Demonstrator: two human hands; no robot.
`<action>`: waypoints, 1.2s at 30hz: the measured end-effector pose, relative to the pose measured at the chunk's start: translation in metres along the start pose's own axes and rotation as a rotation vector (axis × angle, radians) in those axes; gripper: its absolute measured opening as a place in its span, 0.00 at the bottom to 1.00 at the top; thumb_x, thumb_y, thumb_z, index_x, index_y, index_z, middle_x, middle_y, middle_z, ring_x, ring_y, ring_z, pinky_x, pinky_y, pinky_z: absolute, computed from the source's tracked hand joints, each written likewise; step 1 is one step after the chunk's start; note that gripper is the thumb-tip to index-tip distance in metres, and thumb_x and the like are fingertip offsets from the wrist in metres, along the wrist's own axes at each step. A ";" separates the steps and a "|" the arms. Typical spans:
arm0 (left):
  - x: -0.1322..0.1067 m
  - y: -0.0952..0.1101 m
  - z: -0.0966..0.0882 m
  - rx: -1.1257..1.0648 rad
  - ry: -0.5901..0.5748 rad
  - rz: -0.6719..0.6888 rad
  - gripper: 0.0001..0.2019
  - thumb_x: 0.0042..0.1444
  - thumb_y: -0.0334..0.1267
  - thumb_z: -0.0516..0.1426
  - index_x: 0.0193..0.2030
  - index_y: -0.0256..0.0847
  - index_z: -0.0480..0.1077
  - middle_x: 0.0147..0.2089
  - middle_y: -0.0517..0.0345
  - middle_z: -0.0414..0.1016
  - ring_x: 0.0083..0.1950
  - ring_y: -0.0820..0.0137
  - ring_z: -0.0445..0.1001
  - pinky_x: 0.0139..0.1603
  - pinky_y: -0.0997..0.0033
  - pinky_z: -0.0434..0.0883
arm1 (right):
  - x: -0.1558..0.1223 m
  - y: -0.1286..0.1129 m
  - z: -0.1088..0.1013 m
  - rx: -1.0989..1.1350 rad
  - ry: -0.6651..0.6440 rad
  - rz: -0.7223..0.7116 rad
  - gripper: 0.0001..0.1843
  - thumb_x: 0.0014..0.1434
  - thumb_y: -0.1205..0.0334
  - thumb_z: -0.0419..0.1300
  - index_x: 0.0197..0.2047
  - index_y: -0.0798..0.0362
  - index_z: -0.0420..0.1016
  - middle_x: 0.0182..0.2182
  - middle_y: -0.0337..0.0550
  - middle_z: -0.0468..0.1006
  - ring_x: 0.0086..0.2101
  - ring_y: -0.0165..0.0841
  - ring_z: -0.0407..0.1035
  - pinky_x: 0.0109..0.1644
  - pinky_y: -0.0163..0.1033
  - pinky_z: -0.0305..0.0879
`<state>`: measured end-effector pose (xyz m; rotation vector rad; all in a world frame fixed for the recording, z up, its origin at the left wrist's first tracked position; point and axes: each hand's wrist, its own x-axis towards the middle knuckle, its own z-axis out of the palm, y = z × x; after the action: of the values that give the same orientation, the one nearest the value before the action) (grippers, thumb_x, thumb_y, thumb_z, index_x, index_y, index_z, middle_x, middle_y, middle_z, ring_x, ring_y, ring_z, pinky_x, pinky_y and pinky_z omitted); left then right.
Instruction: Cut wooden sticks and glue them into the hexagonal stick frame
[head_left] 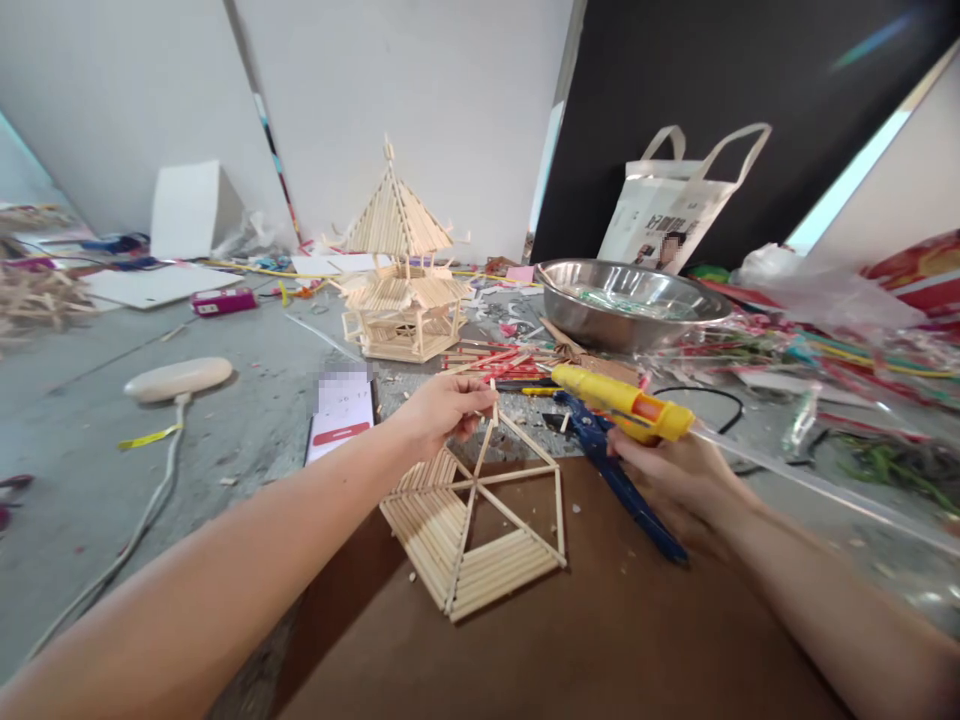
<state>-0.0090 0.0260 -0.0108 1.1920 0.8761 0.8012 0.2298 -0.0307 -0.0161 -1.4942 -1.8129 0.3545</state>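
My left hand (455,408) is closed in a pinch on a short pale wooden stick (494,400), just above the far corner of a flat hexagonal stick frame (517,476). Spokes cross at the frame's centre; rows of sticks fill its left and near sections, while the right sections show brown board beneath. In my right hand (675,470) is a yellow glue gun (630,402), its nozzle pointing left toward the left hand. Blue-handled cutters (637,505) lie beneath the glue gun, partly hidden by my right hand.
A stick-built pavilion (405,265) stands behind the frame. A steel basin (634,305) and a tote bag (675,205) are at back right. A phone (342,410) and a white corded device (178,378) lie left. A brown board (525,660) lies under the frame; scraps litter the floor.
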 end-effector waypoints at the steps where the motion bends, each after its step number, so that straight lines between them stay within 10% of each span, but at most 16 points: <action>1: 0.000 0.000 0.000 -0.015 0.009 0.004 0.09 0.41 0.38 0.58 0.24 0.35 0.62 0.21 0.64 0.64 0.14 0.85 0.55 0.13 0.82 0.52 | -0.002 -0.002 0.003 0.035 -0.014 -0.027 0.07 0.45 0.61 0.55 0.29 0.53 0.66 0.24 0.41 0.73 0.25 0.33 0.68 0.28 0.35 0.64; 12: -0.002 0.001 0.005 -0.100 0.070 -0.035 0.07 0.44 0.34 0.56 0.23 0.34 0.61 0.20 0.63 0.64 0.14 0.85 0.54 0.14 0.83 0.51 | -0.012 -0.025 0.008 -0.095 -0.220 -0.264 0.05 0.47 0.61 0.54 0.29 0.52 0.65 0.26 0.40 0.71 0.25 0.28 0.65 0.29 0.33 0.61; 36: -0.003 0.001 0.007 -0.101 0.041 -0.040 0.07 0.45 0.34 0.56 0.23 0.34 0.62 0.20 0.63 0.63 0.15 0.86 0.54 0.14 0.83 0.50 | -0.014 -0.024 0.010 -0.189 -0.196 -0.317 0.04 0.46 0.62 0.53 0.29 0.50 0.65 0.25 0.38 0.71 0.25 0.27 0.65 0.28 0.32 0.60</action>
<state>-0.0042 0.0206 -0.0089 1.0698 0.8801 0.8301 0.2064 -0.0481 -0.0133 -1.3000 -2.2542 0.1811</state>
